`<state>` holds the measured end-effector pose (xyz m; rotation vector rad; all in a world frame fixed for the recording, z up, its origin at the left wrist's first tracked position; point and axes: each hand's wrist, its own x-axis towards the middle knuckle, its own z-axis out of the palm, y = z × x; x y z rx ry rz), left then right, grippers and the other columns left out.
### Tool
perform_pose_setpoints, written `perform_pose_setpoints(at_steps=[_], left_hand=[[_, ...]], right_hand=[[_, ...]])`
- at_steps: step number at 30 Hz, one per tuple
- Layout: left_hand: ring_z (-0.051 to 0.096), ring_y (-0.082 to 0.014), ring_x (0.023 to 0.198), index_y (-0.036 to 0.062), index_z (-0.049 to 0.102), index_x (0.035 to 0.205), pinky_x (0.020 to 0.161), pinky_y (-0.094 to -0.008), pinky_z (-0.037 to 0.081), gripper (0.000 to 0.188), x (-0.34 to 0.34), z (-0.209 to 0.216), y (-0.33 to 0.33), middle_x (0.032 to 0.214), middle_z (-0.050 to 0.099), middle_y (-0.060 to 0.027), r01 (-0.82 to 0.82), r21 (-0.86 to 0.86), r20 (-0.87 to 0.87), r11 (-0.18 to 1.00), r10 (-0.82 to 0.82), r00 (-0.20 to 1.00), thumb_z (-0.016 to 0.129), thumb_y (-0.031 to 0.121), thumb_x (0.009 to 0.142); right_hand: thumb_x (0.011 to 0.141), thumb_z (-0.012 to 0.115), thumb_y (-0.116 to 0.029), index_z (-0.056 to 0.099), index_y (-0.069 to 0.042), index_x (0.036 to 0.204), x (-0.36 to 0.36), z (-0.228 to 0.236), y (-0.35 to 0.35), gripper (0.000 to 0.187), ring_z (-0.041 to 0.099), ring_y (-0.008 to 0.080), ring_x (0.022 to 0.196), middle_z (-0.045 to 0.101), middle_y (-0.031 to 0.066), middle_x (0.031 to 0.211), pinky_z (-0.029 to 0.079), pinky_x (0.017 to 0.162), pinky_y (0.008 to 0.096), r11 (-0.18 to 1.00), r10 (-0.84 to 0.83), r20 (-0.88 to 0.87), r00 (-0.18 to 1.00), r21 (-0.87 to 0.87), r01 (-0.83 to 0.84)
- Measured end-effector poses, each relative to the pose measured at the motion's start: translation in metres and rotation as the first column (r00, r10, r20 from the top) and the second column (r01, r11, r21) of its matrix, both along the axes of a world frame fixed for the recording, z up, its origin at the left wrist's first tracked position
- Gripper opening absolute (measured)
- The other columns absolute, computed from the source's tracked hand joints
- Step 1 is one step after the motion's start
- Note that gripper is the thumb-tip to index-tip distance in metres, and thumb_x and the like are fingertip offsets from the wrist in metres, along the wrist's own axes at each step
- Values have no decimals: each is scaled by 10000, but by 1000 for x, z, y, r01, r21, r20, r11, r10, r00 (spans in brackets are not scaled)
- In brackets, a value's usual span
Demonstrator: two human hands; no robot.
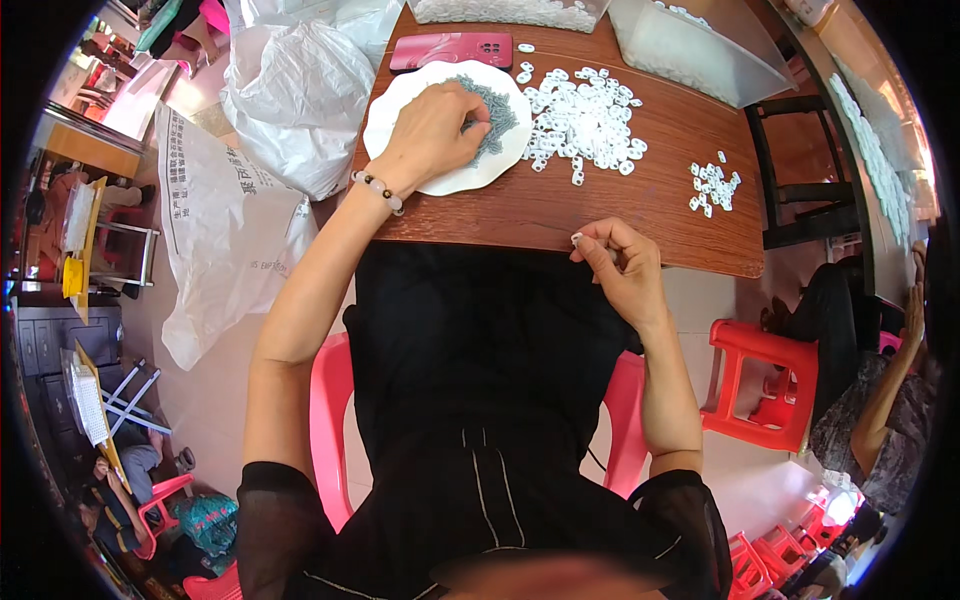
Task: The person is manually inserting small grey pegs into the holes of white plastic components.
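My left hand [432, 135] reaches onto a white plate [400, 110] and its fingertips pinch into a heap of small grey parts [500, 115]. A bead bracelet sits on that wrist. My right hand [620, 265] hovers at the near table edge, fingers curled together; whether something tiny is pinched in them cannot be told. A big pile of small white rings [590, 120] lies right of the plate. A smaller cluster of white rings [712, 186] lies further right on the wooden table [600, 215].
A pink phone [450, 50] lies behind the plate. Clear plastic bins [700, 50] with white parts stand at the far edge. White sacks [290, 100] crowd the floor to the left. Red plastic stools [765, 385] and another person's arm [895, 390] are at right.
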<state>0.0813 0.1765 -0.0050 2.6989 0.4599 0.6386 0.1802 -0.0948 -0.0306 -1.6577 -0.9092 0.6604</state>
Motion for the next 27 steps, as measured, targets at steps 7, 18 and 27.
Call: perform_pose_setpoints(at_steps=[7, 18, 27], left_hand=[[603, -335, 756, 20, 664, 762, 678, -423, 468, 173, 2, -2, -3, 748, 639, -153, 14, -121, -8, 993, -15, 1000, 673, 193, 768], [604, -294, 668, 19, 658, 767, 617, -397, 465, 170, 5, -1, -5, 691, 630, -123, -2, -169, -33, 986, -4, 999, 693, 185, 760], [592, -93, 604, -8, 689, 881, 563, -242, 458, 144, -13, -8, 3, 752, 693, -70, 46, -558, 213, 828, 89, 973, 645, 111, 811]], right_hand=[[909, 621, -154, 628, -32, 915, 3, -1, -1, 123, 422, 0, 520, 648, -16, 704, 328, 483, 177, 999, 17, 22, 1000, -32, -17], [912, 620, -157, 624, -26, 912, 3, -1, 0, 131, 457, 7, 526, 650, -10, 708, 350, 488, 178, 999, 31, 21, 999, -23, -30], [903, 628, -142, 623, -30, 903, 3, -2, -1, 112, 452, 0, 515, 648, -12, 708, 366, 477, 182, 1000, 20, -22, 1000, -20, -20]])
